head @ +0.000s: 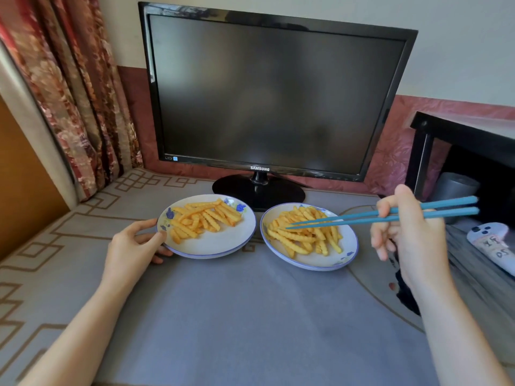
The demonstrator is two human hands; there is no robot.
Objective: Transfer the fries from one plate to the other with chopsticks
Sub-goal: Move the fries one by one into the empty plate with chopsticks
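two white plates with blue rims sit side by side on a grey table cloth [250,316], just in front of the stand of a dark samsung monitor [273,93]. taking the narrow gap between the plates as the clock's centre, the left plate [214,250] lies at 9 o'clock and the right plate [323,264] at 3 o'clock; they are near each other but apart. each carries crinkle-cut fries: the left pile [204,221] is spread over the far half of its plate, and the right pile [303,235] is heaped across the middle of its plate.

the left hand [133,243] grasps the left plate at that plate's 9 o'clock edge, thumb on top of the rim and fingers curled beneath it. the right hand [409,238], out at 3 o'clock past the right plate, grips a pair of teal chopsticks [362,218] near their back half. the sticks run almost level toward 9 o'clock, and their tips lie close together over the left part of the right pile. whether the tips pinch a fry cannot be told.

a floral curtain [78,93] hangs at 10 o'clock. at 2 o'clock stands a black shelf [459,129] with a grey cup [454,188] under it.
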